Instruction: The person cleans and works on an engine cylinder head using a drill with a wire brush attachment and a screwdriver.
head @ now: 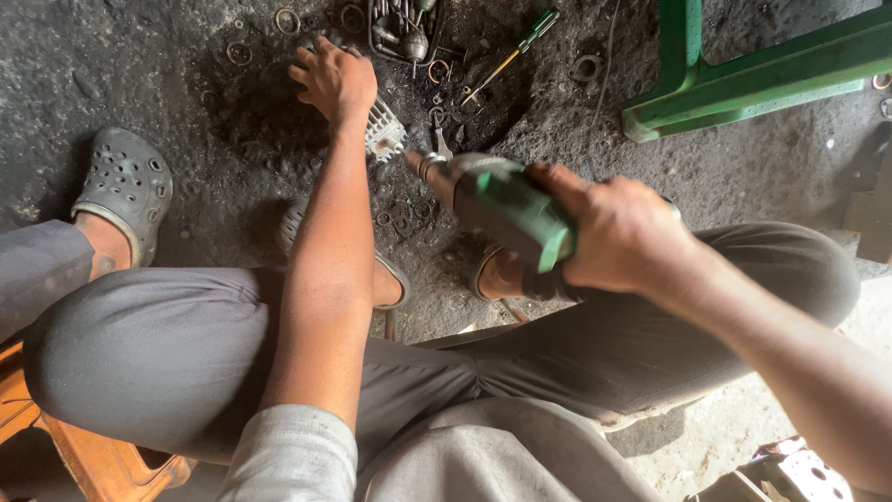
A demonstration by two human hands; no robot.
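I see a green frame [743,93] standing on the dark, oily floor [139,56] at upper right. My right hand [623,237] has its fingers wrapped around a green power tool [502,209], held above the knees with its nose toward a finned metal part [384,133] on the floor. My left hand [333,79] rests spread on the floor beside that part. A screwdriver [511,56] and small rings [288,20] lie nearby.
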